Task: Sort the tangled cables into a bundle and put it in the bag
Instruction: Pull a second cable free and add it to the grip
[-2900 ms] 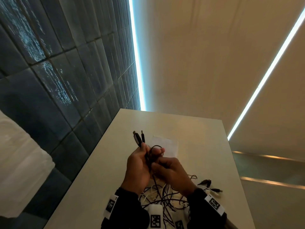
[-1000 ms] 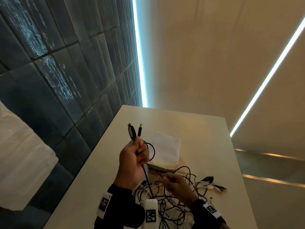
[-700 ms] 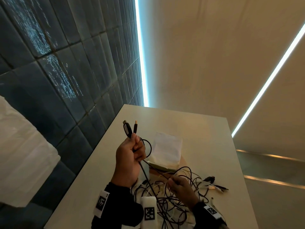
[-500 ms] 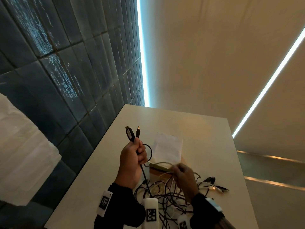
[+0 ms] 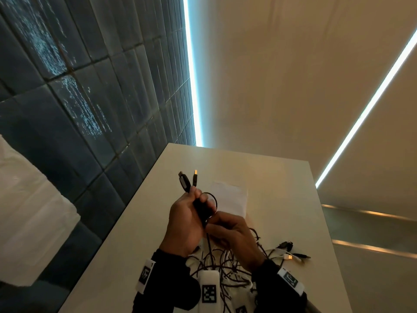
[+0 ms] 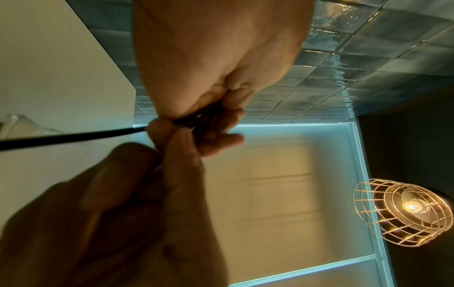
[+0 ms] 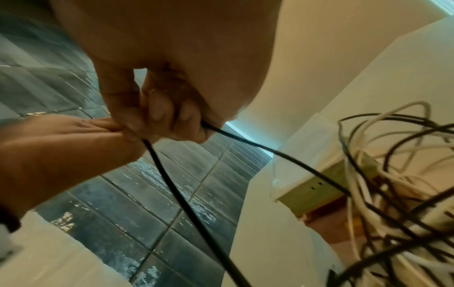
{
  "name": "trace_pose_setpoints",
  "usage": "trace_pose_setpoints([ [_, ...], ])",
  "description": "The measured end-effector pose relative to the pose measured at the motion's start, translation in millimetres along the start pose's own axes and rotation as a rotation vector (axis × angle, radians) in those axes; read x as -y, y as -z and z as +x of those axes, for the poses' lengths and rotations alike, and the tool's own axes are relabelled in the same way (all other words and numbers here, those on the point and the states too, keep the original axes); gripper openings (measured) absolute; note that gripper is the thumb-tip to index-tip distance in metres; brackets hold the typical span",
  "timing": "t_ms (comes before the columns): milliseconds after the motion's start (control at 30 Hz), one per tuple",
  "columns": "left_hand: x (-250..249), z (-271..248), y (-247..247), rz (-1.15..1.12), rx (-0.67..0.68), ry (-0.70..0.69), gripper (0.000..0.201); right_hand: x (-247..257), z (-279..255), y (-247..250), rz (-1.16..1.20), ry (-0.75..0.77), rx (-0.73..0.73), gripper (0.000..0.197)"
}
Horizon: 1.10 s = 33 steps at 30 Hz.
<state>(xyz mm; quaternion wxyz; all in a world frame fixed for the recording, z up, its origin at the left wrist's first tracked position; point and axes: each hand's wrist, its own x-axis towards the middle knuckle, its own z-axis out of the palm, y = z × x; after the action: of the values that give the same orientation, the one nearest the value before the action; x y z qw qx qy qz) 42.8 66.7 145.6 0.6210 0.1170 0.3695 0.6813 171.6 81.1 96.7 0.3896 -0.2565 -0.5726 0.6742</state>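
1. Cables (image 5: pixel 228 263) lie in a loose black-and-white tangle on the table (image 5: pixel 282 177), at 6 o'clock in the head view, just under both wrists; the sorting is far from done.
2. Half a second ago the right hand (image 5: pixel 232 233) was down at the heap lifting a pale strand. Now it has come up to meet the left hand (image 5: pixel 185 222), touching it at its 4 o'clock side.
3. The left hand is closed around the coiled black cable (image 5: pixel 203 208), its two plugs (image 5: pixel 188 180) sticking up at 12 o'clock, much as they did a second ago.
4. The right hand's fingers (image 7: pixel 157 110) are curled and pinch the same black cable where it leaves the coil; from there it runs down into the tangle.
5. My reading: another loop is being fed onto the coil, so the bundle grows by one turn while the rest stays knotted.
6. The bag (image 5: pixel 230 199), white and flat, lies on the table at 1 o'clock from the hands, just beyond them. Nothing has gone into it that I can see.
7. Compared with nearly three seconds ago, the hands are joined in much the same way.
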Motion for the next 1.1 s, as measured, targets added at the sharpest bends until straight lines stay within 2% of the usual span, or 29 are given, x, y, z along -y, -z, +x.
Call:
trace_pose_setpoints([
  [167,-3.0,5.0,7.4,0.025,0.001,-0.084,0.033,-47.2,-4.0,20.0,-0.113,-0.066,0.000,0.027],
  [400,-1.3,4.4,13.5,0.081,-0.020,-0.097,0.033,-113.0,-13.7,41.2,-0.200,-0.151,-0.070,0.031],
  [633,-10.9,-2.6,10.8,0.106,-0.032,-0.247,0.034,-130.4,-17.7,46.4,-0.248,-0.205,-0.080,0.031],
  [767,-14.7,-5.2,11.4,0.130,-0.044,-0.300,0.034,-130.5,-20.2,48.5,-0.242,-0.281,-0.074,0.036],
  [833,-15.0,-5.4,14.8,0.128,-0.063,-0.312,0.034,-132.5,-19.4,51.8,-0.317,-0.273,-0.093,0.044],
  [900,-13.9,-5.5,19.6,0.138,-0.091,-0.321,0.033,-131.4,-15.7,53.3,-0.472,-0.257,-0.144,0.042],
  [967,-12.2,-4.9,23.9,0.180,-0.118,-0.320,0.033,-124.5,-9.7,54.7,-0.569,-0.268,-0.257,0.030],
  [1100,-4.6,0.1,26.9,0.279,-0.169,-0.244,0.032,-82.2,6.8,48.8,-0.330,-0.187,-0.468,0.020],
])
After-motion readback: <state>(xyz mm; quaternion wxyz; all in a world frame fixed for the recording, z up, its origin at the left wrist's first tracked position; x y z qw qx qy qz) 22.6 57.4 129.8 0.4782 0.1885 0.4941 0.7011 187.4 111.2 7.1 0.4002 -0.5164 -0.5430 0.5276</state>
